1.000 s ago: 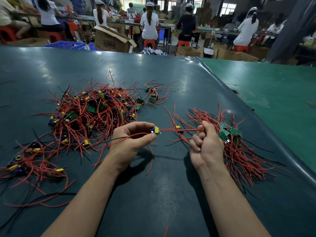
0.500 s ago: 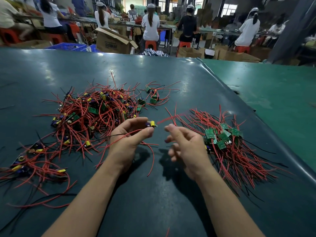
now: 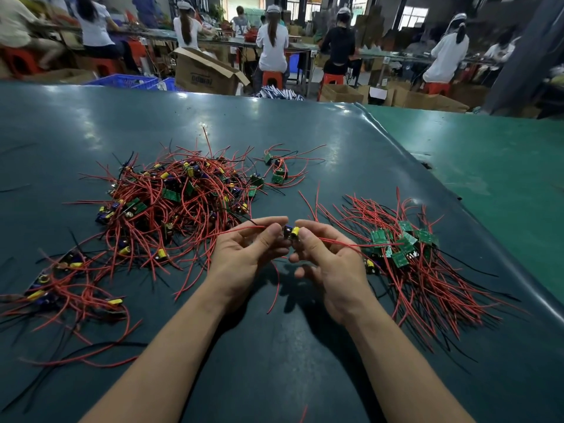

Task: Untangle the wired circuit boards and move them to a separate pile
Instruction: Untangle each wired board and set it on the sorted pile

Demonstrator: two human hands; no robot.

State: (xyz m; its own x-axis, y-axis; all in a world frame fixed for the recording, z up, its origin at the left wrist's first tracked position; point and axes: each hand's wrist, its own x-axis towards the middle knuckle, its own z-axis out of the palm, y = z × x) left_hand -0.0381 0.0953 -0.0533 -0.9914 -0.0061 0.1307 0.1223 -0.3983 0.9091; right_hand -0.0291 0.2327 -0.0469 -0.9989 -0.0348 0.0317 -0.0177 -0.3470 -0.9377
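Red wires trail from the small circuit board [image 3: 291, 232] pinched between left hand [image 3: 247, 254] and right hand [image 3: 329, 261], each grip holding it above the desk [image 3: 274, 377], probably to free it from the tangled heap [image 3: 171, 206] for the sorted pile [image 3: 412, 261].

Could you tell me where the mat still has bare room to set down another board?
Bare mat lies between the forearms, below the left hand and right hand, and along the far edge beyond the tangled pile. It is crowded at the sorted pile on the right and the loose cluster near left.
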